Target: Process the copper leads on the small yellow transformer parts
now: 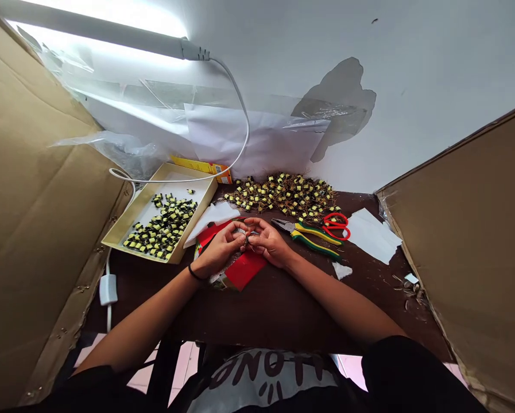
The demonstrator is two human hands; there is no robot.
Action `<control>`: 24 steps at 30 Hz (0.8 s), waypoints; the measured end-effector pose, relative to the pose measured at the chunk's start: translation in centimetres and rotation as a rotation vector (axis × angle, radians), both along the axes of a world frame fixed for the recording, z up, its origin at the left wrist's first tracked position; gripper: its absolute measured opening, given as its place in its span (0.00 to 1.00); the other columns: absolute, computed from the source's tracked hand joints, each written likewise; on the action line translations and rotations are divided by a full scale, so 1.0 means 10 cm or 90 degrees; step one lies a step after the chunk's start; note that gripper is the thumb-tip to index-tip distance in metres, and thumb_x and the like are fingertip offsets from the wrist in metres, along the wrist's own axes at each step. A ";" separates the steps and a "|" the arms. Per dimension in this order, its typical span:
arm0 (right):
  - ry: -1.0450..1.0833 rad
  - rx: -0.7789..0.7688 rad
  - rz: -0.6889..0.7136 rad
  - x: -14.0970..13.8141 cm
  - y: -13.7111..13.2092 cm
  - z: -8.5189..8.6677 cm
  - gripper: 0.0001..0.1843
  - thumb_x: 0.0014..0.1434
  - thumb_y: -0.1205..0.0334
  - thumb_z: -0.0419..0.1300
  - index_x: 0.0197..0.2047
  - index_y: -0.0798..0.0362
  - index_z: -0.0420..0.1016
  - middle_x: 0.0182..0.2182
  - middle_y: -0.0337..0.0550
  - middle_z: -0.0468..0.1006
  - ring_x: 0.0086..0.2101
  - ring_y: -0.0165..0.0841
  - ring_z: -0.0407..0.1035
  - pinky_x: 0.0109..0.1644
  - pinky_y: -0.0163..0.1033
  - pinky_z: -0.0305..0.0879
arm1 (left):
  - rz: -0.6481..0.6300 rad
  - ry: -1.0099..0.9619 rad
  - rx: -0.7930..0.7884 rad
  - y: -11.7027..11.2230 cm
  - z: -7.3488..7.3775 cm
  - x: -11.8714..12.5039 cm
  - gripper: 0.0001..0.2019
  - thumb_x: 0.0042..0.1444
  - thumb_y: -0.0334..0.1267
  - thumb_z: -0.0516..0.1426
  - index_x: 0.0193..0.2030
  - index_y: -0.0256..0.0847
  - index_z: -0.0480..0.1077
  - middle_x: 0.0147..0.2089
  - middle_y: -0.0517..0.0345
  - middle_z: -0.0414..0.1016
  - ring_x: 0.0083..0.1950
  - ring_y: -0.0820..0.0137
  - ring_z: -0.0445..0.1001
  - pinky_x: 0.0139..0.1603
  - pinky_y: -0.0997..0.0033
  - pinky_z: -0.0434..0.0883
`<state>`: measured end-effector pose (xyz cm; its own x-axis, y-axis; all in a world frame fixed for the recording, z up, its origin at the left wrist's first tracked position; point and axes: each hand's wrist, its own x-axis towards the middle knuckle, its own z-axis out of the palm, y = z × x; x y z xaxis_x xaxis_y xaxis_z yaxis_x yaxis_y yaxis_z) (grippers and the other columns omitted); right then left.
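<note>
Over the middle of the dark table, my left hand [225, 245] and my right hand [269, 243] meet with fingertips pinched together. Between them is a small wire-legged coil [246, 241], dark and mostly covered by the fingers. Beneath the hands lie a red sheet [245, 271] and some patterned packaging. Beyond them spreads a pile of yellow-and-black coils with copper wires [283, 192]. To the left, a shallow cardboard tray [180, 252] holds many similar coils without long wires showing. Pliers with green and yellow handles [315, 236] lie right of my right hand.
Red-handled scissors [337, 226] rest behind the pliers, beside a white paper [373, 235]. Wire scraps [414, 291] lie at the right edge. Cardboard walls [472, 218] flank the table. A white cable [245, 115] hangs from the tube lamp [111, 31] across the tray's back.
</note>
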<state>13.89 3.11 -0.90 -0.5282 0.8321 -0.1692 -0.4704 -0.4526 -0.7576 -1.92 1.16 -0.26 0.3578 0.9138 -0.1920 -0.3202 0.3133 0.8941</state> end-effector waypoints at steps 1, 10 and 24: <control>0.005 -0.008 0.001 0.00 0.00 0.00 0.30 0.38 0.61 0.75 0.44 0.49 0.69 0.36 0.34 0.72 0.27 0.24 0.69 0.26 0.29 0.69 | 0.002 -0.004 -0.004 0.00 0.00 0.00 0.19 0.50 0.43 0.66 0.43 0.39 0.64 0.29 0.63 0.71 0.28 0.77 0.69 0.32 0.78 0.65; 0.018 -0.027 0.021 0.01 0.02 -0.01 0.29 0.39 0.62 0.74 0.44 0.49 0.69 0.35 0.33 0.71 0.25 0.22 0.66 0.29 0.31 0.71 | -0.014 0.023 -0.006 0.00 0.07 0.01 0.20 0.49 0.46 0.66 0.42 0.39 0.63 0.25 0.65 0.70 0.26 0.77 0.69 0.29 0.79 0.64; 0.011 -0.025 0.030 -0.03 0.01 0.04 0.29 0.37 0.61 0.74 0.44 0.48 0.70 0.35 0.34 0.71 0.27 0.23 0.66 0.30 0.31 0.71 | -0.016 -0.013 0.006 0.00 0.03 0.00 0.19 0.49 0.44 0.67 0.40 0.40 0.64 0.28 0.63 0.74 0.29 0.75 0.74 0.32 0.78 0.68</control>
